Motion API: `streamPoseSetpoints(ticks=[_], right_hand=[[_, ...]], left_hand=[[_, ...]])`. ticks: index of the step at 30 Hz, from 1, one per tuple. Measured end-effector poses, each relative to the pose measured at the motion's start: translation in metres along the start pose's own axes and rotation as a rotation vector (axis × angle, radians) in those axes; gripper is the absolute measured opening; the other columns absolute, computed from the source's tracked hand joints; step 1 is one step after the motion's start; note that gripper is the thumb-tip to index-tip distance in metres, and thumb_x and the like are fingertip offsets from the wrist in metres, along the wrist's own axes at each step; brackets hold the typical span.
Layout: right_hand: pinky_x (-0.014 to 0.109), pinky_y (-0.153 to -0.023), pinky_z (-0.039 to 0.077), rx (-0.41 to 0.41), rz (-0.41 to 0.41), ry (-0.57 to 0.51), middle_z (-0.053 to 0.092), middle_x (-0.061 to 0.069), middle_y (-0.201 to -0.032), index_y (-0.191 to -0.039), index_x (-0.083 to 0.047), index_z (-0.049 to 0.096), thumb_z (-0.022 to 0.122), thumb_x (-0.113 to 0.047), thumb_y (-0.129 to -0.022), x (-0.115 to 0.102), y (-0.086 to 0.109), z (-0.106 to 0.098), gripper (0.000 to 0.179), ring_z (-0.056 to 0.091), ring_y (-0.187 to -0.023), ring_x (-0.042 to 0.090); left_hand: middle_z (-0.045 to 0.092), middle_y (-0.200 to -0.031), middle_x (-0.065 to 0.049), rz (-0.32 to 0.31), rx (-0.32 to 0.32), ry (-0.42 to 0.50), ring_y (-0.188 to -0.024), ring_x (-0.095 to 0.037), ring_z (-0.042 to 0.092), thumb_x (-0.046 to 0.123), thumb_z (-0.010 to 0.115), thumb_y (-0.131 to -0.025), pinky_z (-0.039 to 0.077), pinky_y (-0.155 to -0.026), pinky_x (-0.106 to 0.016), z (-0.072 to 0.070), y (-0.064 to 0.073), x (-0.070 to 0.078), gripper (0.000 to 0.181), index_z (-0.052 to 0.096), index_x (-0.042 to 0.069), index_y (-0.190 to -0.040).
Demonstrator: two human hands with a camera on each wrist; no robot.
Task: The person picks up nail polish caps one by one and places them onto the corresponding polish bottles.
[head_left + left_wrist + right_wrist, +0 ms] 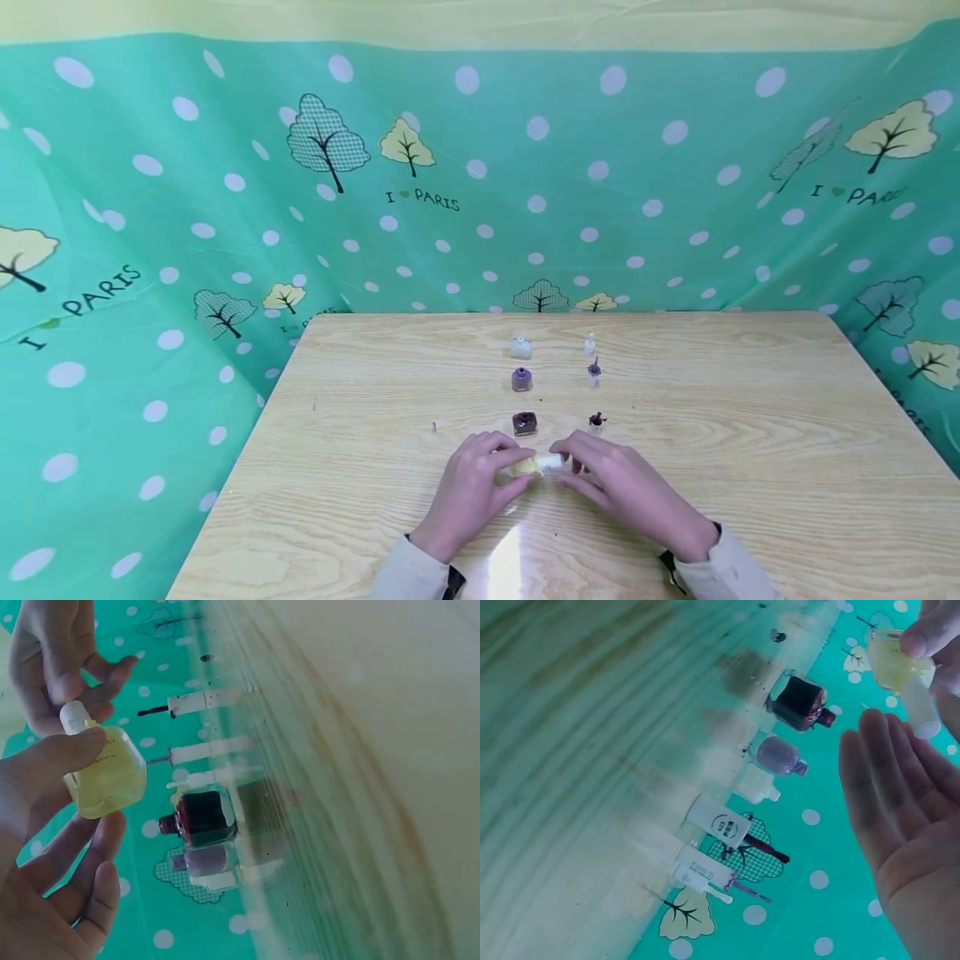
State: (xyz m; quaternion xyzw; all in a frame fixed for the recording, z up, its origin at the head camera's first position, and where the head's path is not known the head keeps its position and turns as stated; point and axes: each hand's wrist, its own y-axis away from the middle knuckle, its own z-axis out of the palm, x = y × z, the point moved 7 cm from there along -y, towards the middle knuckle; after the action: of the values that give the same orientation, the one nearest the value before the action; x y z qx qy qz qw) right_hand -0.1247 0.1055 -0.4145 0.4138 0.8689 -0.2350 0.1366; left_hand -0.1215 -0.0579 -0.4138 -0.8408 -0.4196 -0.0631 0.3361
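Observation:
My left hand (480, 479) pinches a small nail polish bottle (112, 776) of clear glass with pale yellow polish. Its white cap (919, 712) is on and points toward my right hand (611, 479). The right hand's fingers are fairly straight beside the cap's end; whether they touch it is hard to tell. Beyond the hands, a dark red polish bottle (525, 424), a purple one (522, 380) and a white one (521, 347) stand uncapped in a column. To their right are their brush caps: dark red (718, 820), purple (593, 372) and white (589, 343), brushes pointing up.
All of this is on a light wood-grain table (360, 475). Small specks of debris (433, 427) are scattered over it. A green dotted cloth (480, 167) with printed trees hangs behind the table and along its sides.

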Motion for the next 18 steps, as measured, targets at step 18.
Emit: streamPoseSetpoints(ticks=[18], right_hand=[[0.014, -0.056, 0.042, -0.002, -0.027, 0.050, 0.054, -0.021, -0.073, -0.083, -0.024, 0.067, 0.060, -0.035, -0.099, -0.0060, -0.0034, -0.0017, 0.021, 0.043, -0.063, -0.008]], left_hand=[[0.070, -0.096, 0.009, 0.025, 0.001, -0.020, -0.083, -0.006, 0.062, 0.023, 0.089, -0.070, 0.053, -0.077, -0.021, -0.0005, 0.0016, 0.0015, 0.034, 0.078, 0.021, -0.102]])
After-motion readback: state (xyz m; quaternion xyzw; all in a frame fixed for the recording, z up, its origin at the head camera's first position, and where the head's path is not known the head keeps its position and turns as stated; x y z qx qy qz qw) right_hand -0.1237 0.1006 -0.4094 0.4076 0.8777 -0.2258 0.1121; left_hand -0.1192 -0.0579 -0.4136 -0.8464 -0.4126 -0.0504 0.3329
